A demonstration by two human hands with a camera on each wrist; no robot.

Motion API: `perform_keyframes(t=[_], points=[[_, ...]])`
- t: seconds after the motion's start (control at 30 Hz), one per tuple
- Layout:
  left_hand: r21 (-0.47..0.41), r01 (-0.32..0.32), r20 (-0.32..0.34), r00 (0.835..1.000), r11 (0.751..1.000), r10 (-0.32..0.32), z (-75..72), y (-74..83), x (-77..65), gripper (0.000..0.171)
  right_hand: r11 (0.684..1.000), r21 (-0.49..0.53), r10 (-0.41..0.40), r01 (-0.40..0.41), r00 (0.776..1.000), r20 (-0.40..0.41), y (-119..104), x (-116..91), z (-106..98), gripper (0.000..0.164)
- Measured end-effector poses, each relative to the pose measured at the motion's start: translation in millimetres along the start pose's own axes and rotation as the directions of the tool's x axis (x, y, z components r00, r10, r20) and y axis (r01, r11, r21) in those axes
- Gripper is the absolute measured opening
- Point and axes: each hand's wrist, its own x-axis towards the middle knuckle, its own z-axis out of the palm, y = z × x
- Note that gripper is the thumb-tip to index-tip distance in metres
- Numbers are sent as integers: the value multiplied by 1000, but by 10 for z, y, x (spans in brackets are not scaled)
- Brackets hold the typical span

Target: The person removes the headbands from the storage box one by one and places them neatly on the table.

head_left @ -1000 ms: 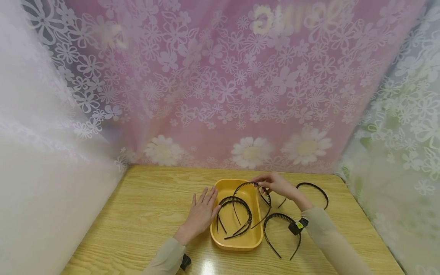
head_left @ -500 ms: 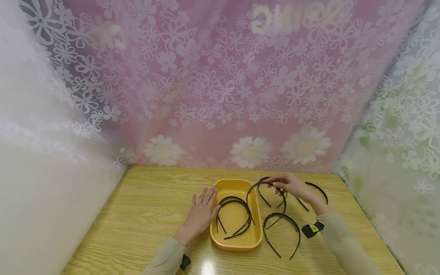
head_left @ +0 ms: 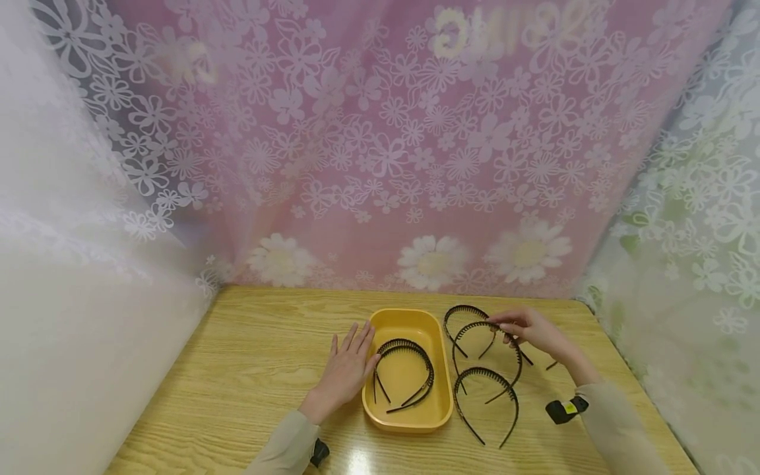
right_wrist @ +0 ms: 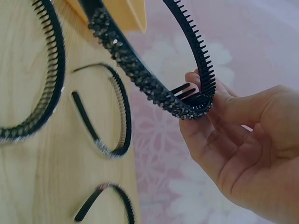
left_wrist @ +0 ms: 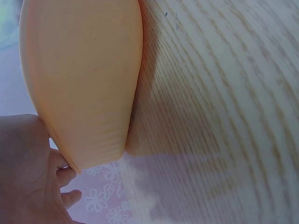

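My right hand [head_left: 531,330] pinches the crown of a black toothed headband [head_left: 521,363] just right of the yellow plastic box [head_left: 415,316]. Seen from the right wrist, dark glittery stones cover the outer side of this headband [right_wrist: 140,74], and thumb and fingertips close on its curve. With spread, straight fingers, my left hand [head_left: 344,373] rests on the box's left rim; the left wrist view has those fingers [left_wrist: 70,198] near the box wall [left_wrist: 88,84]. Inside the box lie black headbands [head_left: 432,376], overlapping each other.
Right of the box, one headband [head_left: 516,402] lies toward the front and another [head_left: 446,323] toward the back. Behind my right hand, ends of a further headband [head_left: 552,365] show. A floral curtain [head_left: 356,198] hangs behind the wooden table [head_left: 267,343].
My right hand has carried its headband rightward from over the box to over the table. The back headband beside the box is now more exposed. My left hand has stayed put.
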Motion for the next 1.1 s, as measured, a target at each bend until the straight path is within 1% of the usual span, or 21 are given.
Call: perform_keyframes(t=[0.3, 0.43, 0.53, 0.63, 0.77, 0.9, 1.0, 1.1], points=[[-8, 4, 1, 1000, 1000, -4, -2, 5, -3, 61, 999, -8, 38, -39, 999, -32, 298, -237, -108, 40], [-10, 7, 1, 1000, 1000, -7, -12, 8, -5, 60, 1000, -4, 26, -26, 999, -38, 381, -340, -175, 41], [-13, 9, 4, 1000, 1000, -9, -17, 9, 0, 60, 1000, -10, 23, -23, 999, -34, 440, -416, -234, 40], [-14, 11, 6, 1000, 1000, -11, -22, 11, 2, 60, 1000, -4, 22, -22, 1000, -14, 523, -486, -296, 40], [-20, 15, 11, 1000, 1000, -14, -21, 9, 1, 60, 999, -2, 41, -41, 999, 4, 613, -569, -358, 41], [-24, 11, 13, 1000, 1000, -11, -21, 11, 0, 61, 996, -44, 73, -74, 997, -11, 655, -642, -377, 39], [-21, 9, 13, 1000, 1000, -9, -15, 11, -1, 61, 995, -57, 83, -83, 997, -8, 689, -676, -379, 36], [-18, 9, 13, 1000, 1000, -9, -9, 9, 0, 61, 995, -29, 98, -98, 995, 11, 728, -705, -382, 36]])
